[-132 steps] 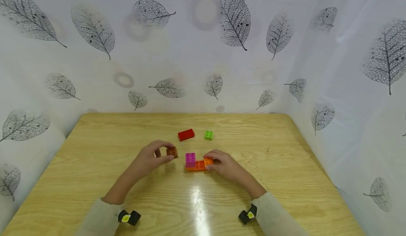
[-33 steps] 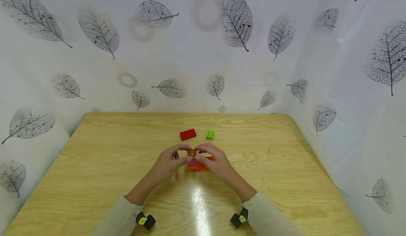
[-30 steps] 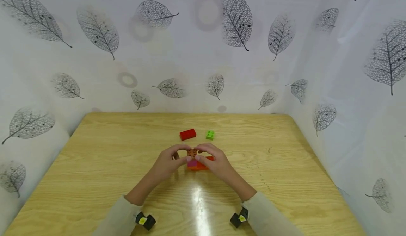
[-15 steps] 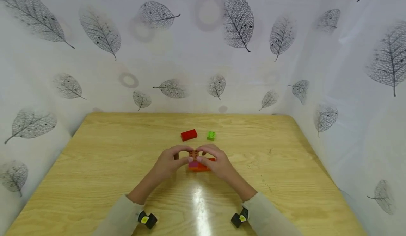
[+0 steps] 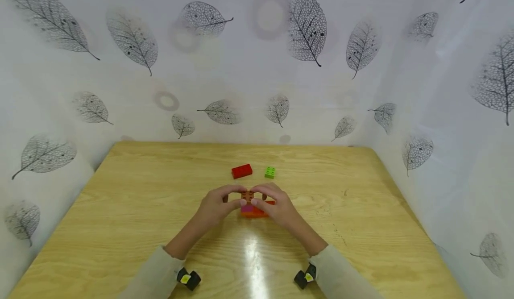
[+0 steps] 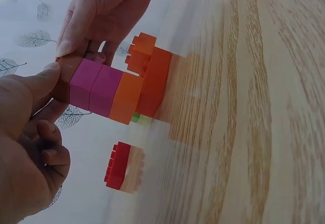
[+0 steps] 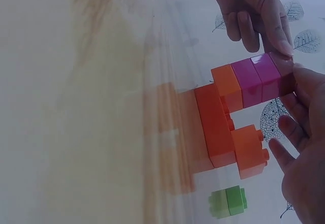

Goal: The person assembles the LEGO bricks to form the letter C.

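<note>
Both hands pinch a small brown toy building brick [image 5: 247, 195] at the top of a brick tower, the left hand [image 5: 214, 206] from the left and the right hand [image 5: 279, 206] from the right. Under the brown brick come two magenta bricks [image 6: 95, 87], then an orange brick [image 6: 126, 98]. That tower stands on one end of a long red-orange brick [image 7: 214, 125] lying on the table. A second small orange brick [image 7: 249, 152] sits on its other end, below the right hand's lower fingers in the right wrist view. In the head view, fingers partly cover the tower.
On the wood-grain table [image 5: 160, 174], a red brick [image 5: 242, 171] and a small lime-green brick [image 5: 270, 172] lie behind the hands. A white leaf-print curtain [image 5: 249, 67] rises at the back and sides of the table.
The left hand has brought the brown brick rightward onto the magenta tower. From the orange brick at the right end, the right hand has moved to the brown one. Lately both hands hold nearly still.
</note>
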`<control>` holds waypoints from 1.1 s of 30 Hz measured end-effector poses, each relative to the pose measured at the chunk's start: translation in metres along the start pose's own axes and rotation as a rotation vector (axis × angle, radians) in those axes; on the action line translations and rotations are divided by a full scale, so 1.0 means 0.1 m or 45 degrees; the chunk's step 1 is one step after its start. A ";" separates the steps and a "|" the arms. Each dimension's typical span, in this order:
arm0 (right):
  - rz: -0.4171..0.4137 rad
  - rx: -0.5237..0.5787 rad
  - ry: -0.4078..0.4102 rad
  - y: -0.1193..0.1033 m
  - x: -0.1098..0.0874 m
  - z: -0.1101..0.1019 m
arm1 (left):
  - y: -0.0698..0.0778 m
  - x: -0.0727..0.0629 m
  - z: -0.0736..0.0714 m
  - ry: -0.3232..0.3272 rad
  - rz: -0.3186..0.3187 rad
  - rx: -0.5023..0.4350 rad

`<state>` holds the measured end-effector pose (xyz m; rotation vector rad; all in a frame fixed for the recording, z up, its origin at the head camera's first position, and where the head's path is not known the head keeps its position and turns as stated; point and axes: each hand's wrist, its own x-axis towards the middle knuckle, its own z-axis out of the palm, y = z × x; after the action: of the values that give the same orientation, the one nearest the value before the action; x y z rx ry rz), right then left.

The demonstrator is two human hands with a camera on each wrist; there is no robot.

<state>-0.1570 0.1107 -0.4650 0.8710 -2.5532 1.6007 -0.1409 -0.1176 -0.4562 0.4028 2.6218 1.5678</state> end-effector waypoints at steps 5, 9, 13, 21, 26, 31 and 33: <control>0.055 0.049 -0.008 0.01 -0.02 0.00 | -0.01 -0.02 0.01 0.003 -0.043 -0.046; 0.126 0.095 0.003 0.01 -0.03 -0.01 | -0.02 0.00 0.03 -0.012 -0.054 -0.093; 0.147 0.115 -0.007 0.01 -0.04 -0.01 | -0.02 0.00 0.04 -0.020 -0.067 -0.124; 0.186 0.107 -0.013 -0.01 -0.04 0.00 | -0.03 -0.01 0.05 -0.020 -0.083 -0.148; 0.149 0.073 -0.042 -0.01 -0.03 -0.06 | -0.04 0.00 0.05 -0.026 -0.085 -0.169; 0.095 0.053 -0.036 0.05 0.03 -0.17 | -0.05 0.00 0.06 -0.037 -0.084 -0.179; 0.102 0.048 -0.028 0.07 0.08 -0.22 | -0.06 0.00 0.06 -0.040 -0.084 -0.182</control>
<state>-0.1725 0.1275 -0.4577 0.8032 -2.6128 1.6746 -0.1409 -0.1151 -0.4643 0.3248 2.4534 1.6997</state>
